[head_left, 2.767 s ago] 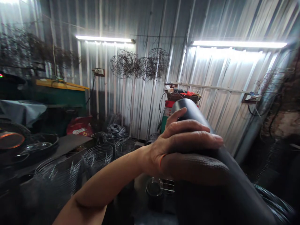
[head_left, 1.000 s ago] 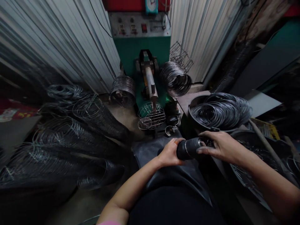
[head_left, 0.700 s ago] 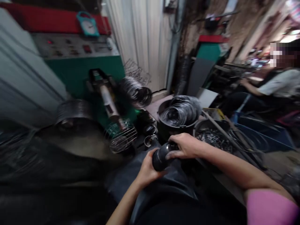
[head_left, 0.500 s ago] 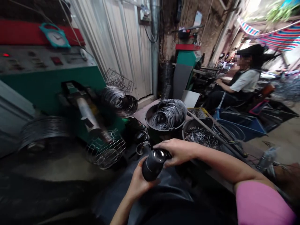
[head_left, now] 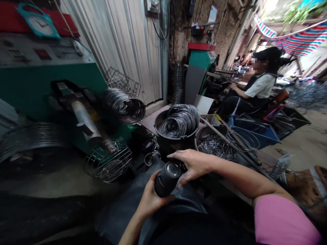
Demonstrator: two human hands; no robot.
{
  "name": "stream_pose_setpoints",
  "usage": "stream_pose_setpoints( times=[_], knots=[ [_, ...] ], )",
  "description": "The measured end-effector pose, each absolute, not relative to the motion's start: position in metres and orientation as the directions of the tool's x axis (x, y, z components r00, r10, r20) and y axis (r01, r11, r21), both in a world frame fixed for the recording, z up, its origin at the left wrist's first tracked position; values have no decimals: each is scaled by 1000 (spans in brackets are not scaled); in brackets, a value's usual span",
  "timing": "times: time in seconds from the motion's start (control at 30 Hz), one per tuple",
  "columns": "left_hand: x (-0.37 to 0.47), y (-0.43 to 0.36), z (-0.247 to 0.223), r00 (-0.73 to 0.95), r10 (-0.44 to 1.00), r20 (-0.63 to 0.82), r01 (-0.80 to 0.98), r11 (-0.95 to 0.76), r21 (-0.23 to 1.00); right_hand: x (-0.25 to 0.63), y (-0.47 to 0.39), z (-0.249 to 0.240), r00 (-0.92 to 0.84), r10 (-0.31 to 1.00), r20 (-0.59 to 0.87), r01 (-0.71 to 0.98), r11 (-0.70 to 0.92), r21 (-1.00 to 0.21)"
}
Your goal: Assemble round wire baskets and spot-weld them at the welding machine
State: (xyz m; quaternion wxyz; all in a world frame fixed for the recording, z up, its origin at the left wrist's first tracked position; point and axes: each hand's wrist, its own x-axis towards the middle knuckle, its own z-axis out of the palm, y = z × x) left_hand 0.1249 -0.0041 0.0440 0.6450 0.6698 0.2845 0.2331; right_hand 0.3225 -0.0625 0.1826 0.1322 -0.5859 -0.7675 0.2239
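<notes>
Corrugated metal wall (head_left: 120, 37) rises behind a crowded workshop, and daylight comes in at the far right. Low in front of the wearer, the left hand (head_left: 150, 195) is wrapped around the side of a black bottle (head_left: 163, 185), fingers and thumb curving about it. The bottle stands tilted above the lap, its shiny round end facing up. Right beside that end is the right hand (head_left: 195, 163), bent; something dark shows between its fingers, but I cannot tell whether it is gripped.

Beneath the bottle, a dark apron (head_left: 122, 204) covers the lap. Ahead, a low surface (head_left: 150, 119) runs alongside a pot (head_left: 166, 137) filled with wire coils (head_left: 184, 119). Next to it, another pot (head_left: 196, 136) contains short metal pieces (head_left: 214, 143); a stick (head_left: 230, 143) slants across its far side, and the right forearm passes in front of it.

On the left stands a green machine (head_left: 30, 85) with a teal dial scale (head_left: 41, 23) above and a wire rack (head_left: 114, 160) at its front. Farther right, beyond a blue tray (head_left: 270, 136), another person (head_left: 258, 88) sits working.
</notes>
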Motion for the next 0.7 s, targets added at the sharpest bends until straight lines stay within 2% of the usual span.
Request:
stream_pose_setpoints(
  times=[0.1,0.2,0.4,0.47,0.53,0.6,0.63,0.7],
  knots=[
    [125,-3,49,720,691,-62,92,-7,996,322,-63,177,-354,935,-27,777,277,-566],
    [128,-1,56,697,713,-70,122,-21,992,320,-62,172,-310,951,12,756,255,-604],
    [150,-8,84,705,709,-16,75,-53,996,319,-71,183,-156,955,251,755,279,-593],
    [155,-9,93,743,668,21,39,-74,997,328,-82,200,-64,953,297,773,236,-590],
    [154,-2,94,772,629,88,-26,-107,994,345,-100,223,98,934,344,805,129,-580],
    [144,12,85,786,610,102,-65,-82,995,367,-127,248,314,843,437,835,-26,-550],
    [135,21,75,788,614,51,-48,-22,999,379,-144,261,422,754,504,843,-121,-524],
    [111,39,48,762,630,-151,71,151,986,403,-179,282,571,492,657,821,-326,-469]
  ],
)
